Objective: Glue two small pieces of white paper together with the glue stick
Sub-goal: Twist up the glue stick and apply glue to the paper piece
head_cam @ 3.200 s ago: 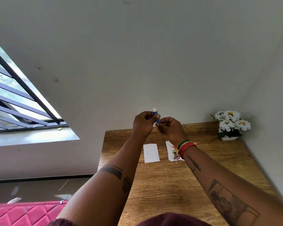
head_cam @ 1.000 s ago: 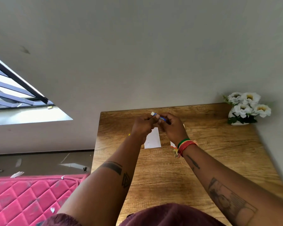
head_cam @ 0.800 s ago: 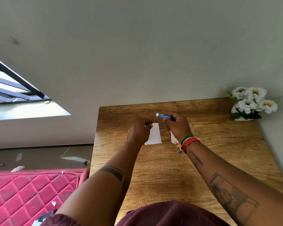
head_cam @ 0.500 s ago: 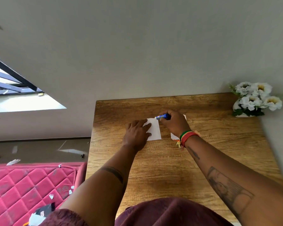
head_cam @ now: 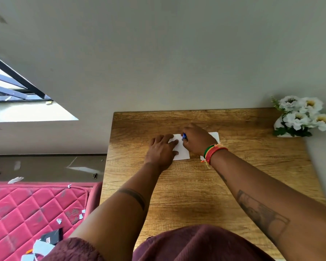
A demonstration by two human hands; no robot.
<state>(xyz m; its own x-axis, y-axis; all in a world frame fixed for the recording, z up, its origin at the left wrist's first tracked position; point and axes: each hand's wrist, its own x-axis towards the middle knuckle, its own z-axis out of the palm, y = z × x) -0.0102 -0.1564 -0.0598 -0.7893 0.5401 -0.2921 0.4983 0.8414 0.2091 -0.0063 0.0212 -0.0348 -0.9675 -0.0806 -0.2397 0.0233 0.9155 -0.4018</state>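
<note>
Wood-grain surface (head_cam: pixel 196 185) in the head view carries both paper pieces: left paper (head_cam: pixel 182 149) flat near the far middle, right paper (head_cam: pixel 214 137) just beside it and mostly hidden under the right wrist. Left hand (head_cam: pixel 161 150) lies flat with fingers spread, pinning the left paper's near-left part; it grasps nothing. Right hand (head_cam: pixel 196 141) has its grip clenched on the glue stick (head_cam: pixel 184 136), only the blue tip end showing, pointed down at the paper's far edge; actual contact cannot be confirmed. Judgement: glue application is starting, joining not yet done. To do this step well: keep the holding fingers clear of the stroke path, stroke away from them toward the free edge so the sheet does not buckle, use light even pressure, cover the whole overlap zone. White flowers (head_cam: pixel 305 115) at the far right corner are well apart, no interference
</note>
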